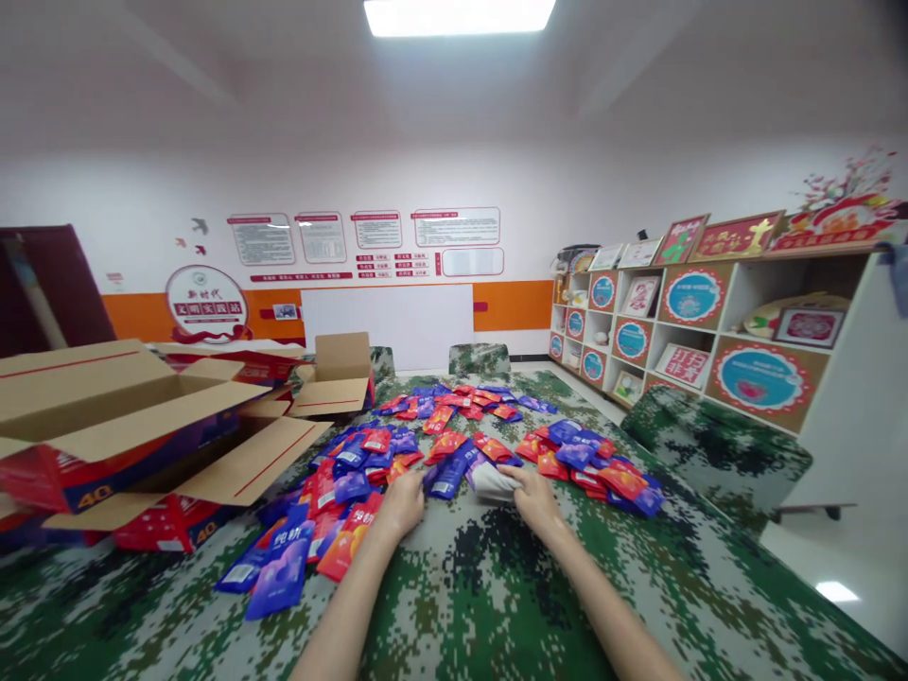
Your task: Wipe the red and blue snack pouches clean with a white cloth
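On the camouflage surface (454,605), the right hand (531,497) pinches a whitish packet (491,482) lying to its left, long axis roughly crosswise, while the left hand (406,503) curls beside a blue packet (446,476), grip unclear.

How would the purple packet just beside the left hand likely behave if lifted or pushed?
The purple packet looks like a soft, thin-walled pouch, so it is probably light and somewhat bendy. Its smooth-looking printed surface may let it slide fairly easily when pushed. Its flat shape makes rolling seem unlikely.
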The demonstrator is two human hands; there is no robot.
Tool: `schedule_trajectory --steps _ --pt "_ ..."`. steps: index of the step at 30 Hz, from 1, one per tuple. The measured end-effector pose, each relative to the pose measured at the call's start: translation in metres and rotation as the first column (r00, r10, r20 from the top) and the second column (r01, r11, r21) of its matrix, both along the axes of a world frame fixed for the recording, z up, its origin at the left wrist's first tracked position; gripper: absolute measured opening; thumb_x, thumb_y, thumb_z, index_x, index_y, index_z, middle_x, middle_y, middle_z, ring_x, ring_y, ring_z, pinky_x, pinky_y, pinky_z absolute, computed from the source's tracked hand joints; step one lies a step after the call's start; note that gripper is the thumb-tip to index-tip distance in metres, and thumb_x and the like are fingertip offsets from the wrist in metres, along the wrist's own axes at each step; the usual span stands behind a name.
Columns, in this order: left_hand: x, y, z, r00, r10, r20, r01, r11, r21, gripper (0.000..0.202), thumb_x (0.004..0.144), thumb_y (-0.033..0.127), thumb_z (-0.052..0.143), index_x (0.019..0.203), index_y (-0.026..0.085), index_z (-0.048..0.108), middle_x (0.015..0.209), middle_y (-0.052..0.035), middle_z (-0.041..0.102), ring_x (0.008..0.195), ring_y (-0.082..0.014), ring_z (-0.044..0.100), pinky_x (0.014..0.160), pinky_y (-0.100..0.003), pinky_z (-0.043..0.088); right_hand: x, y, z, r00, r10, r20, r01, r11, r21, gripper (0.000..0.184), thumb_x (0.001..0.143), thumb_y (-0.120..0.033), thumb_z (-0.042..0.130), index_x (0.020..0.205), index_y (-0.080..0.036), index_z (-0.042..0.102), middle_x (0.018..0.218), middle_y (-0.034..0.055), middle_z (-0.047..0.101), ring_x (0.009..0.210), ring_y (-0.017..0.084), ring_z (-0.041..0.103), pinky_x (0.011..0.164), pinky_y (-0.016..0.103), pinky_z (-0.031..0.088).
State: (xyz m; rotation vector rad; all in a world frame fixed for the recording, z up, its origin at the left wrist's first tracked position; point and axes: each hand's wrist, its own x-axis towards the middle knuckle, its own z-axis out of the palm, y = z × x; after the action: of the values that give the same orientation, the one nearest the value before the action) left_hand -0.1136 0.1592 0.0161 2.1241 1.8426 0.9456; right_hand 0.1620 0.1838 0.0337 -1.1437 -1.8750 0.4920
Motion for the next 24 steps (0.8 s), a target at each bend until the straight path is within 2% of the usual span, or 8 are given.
schedule_trajectory --steps 7,10,12,13,17,20,22,24 --pt "0.025 -0.027 -0.009 0.944 0.079 0.319 -0.091 0.996 0.022 0.029 0.082 0.015 0.046 0.104 0.015 0.065 0.091 -0.005 0.068 0.082 -0.0195 0.064 0.069 -0.027 0.051 0.018 -0.003 -0.005 1.0 -0.029 0.008 0.029 0.999 -0.027 0.061 0.056 -0.012 0.035 0.107 -0.015 0.068 0.108 0.0061 0.067 0.105 0.021 0.059 0.096 0.035 0.041" --pt "0.054 -0.036 -0.017 0.817 0.078 0.571 -0.056 0.997 -0.056 0.046 0.081 0.011 0.046 0.127 0.017 0.049 0.104 -0.0046 0.065 0.077 -0.0142 0.065 0.059 -0.021 0.054 0.028 -0.006 -0.001 0.999 -0.052 -0.001 0.051 0.998 -0.034 0.06 0.056 -0.013 0.035 0.107 -0.014 0.068 0.108 0.0063 0.067 0.106 0.021 0.059 0.097 0.034 0.041" --pt "0.072 -0.043 -0.021 0.726 0.077 0.683 0.013 0.992 -0.126 0.051 0.081 0.012 0.049 0.131 0.017 0.044 0.103 -0.0046 0.065 0.072 -0.0121 0.064 0.057 -0.021 0.055 0.034 -0.007 0.0 0.998 -0.063 -0.015 0.063 0.997 -0.05 0.059 0.056 -0.013 0.036 0.106 -0.014 0.068 0.108 0.0063 0.067 0.106 0.021 0.059 0.096 0.034 0.041" --pt "0.08 -0.046 -0.023 0.716 0.074 0.695 0.047 0.987 -0.154 0.048 0.081 0.014 0.05 0.129 0.016 0.047 0.101 -0.0048 0.066 0.071 -0.012 0.064 0.058 -0.021 0.055 0.036 -0.008 -0.001 0.997 -0.071 -0.025 0.07 0.996 -0.062 0.059 0.056 -0.014 0.036 0.106 -0.014 0.068 0.108 0.0062 0.067 0.105 0.021 0.059 0.096 0.034 0.042" --pt "0.097 -0.06 -0.026 0.798 0.028 0.602 0.114 0.974 -0.196 0.032 0.081 0.02 0.051 0.11 0.015 0.064 0.102 -0.0056 0.066 0.078 -0.0159 0.064 0.067 -0.026 0.056 0.044 -0.015 -0.004 0.994 -0.093 -0.059 0.087 0.991 -0.101 0.059 0.056 -0.015 0.036 0.106 -0.014 0.068 0.105 0.0061 0.068 0.103 0.022 0.06 0.094 0.034 0.043" --pt "0.099 -0.07 -0.024 0.837 -0.016 0.547 0.134 0.975 -0.177 0.029 0.078 0.02 0.056 0.104 0.02 0.068 0.102 -0.005 0.064 0.095 -0.0209 0.058 0.086 -0.032 0.049 0.048 -0.02 -0.008 0.992 -0.113 -0.048 0.107 0.988 -0.113 0.059 0.056 -0.016 0.036 0.107 -0.013 0.067 0.105 0.0064 0.068 0.103 0.022 0.06 0.094 0.035 0.043" --pt "0.099 -0.076 -0.02 0.908 -0.06 0.415 0.131 0.981 -0.145 0.029 0.078 0.02 0.056 0.104 0.022 0.068 0.101 -0.0054 0.06 0.102 -0.0223 0.053 0.095 -0.034 0.041 0.05 -0.023 -0.013 0.992 -0.12 -0.039 0.115 0.987 -0.109 0.059 0.057 -0.016 0.036 0.107 -0.013 0.067 0.106 0.0067 0.068 0.104 0.023 0.059 0.094 0.035 0.043" --pt "0.1 -0.083 -0.015 0.979 -0.082 0.184 0.103 0.989 -0.108 0.028 0.08 0.022 0.054 0.105 0.024 0.067 0.1 -0.006 0.055 0.102 -0.0231 0.05 0.096 -0.036 0.037 0.051 -0.024 -0.018 0.992 -0.12 -0.032 0.117 0.989 -0.095 0.059 0.057 -0.017 0.036 0.107 -0.013 0.067 0.107 0.0069 0.067 0.105 0.023 0.059 0.094 0.036 0.043"
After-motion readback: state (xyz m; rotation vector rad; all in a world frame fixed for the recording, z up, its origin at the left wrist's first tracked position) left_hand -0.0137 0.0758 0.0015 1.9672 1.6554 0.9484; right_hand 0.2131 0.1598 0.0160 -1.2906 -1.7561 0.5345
